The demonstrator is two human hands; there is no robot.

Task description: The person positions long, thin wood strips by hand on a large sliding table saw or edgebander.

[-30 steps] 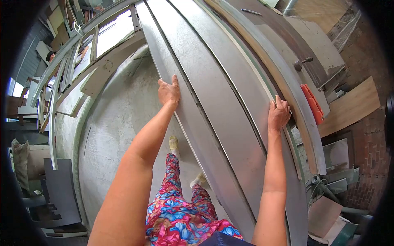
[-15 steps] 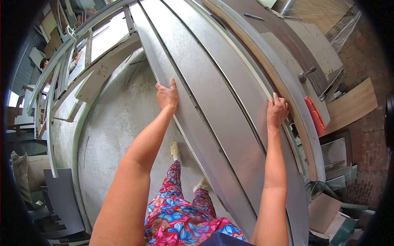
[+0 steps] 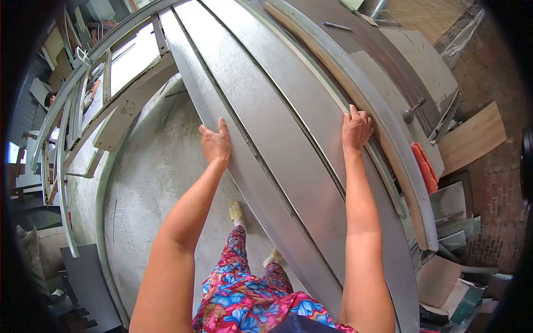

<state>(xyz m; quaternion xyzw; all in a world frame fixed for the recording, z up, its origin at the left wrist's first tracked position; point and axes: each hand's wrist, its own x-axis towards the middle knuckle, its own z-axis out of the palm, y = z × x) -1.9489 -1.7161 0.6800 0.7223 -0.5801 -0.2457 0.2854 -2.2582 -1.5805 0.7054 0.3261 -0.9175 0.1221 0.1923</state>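
A long silvery-grey surface (image 3: pixel 266 144), apparently metal, runs diagonally through the view and has dark lengthwise grooves. My left hand (image 3: pixel 215 143) is at its left edge, thumb toward the outside and index finger pointing forward over the surface; the other fingers are partly hidden. Along the right side of the surface lies a long, thin, light-coloured strip (image 3: pixel 384 176). My right hand (image 3: pixel 356 130) is closed over this strip, fingers bent around its top. Beyond the strip is a thick curved-looking rail (image 3: pixel 383 119) with a brown inner side.
To the right are a pen (image 3: pixel 336 26), a black knob (image 3: pixel 410 115), an orange-red object (image 3: pixel 424 167) and a wooden board (image 3: pixel 474 139). A metal frame (image 3: pixel 119 105) and a ribbed hose (image 3: pixel 101 222) stand left. A person is partly visible far left.
My right hand and the light strip have slid forward along the surface. My left hand stays at the left edge. The whole view has shifted slightly.
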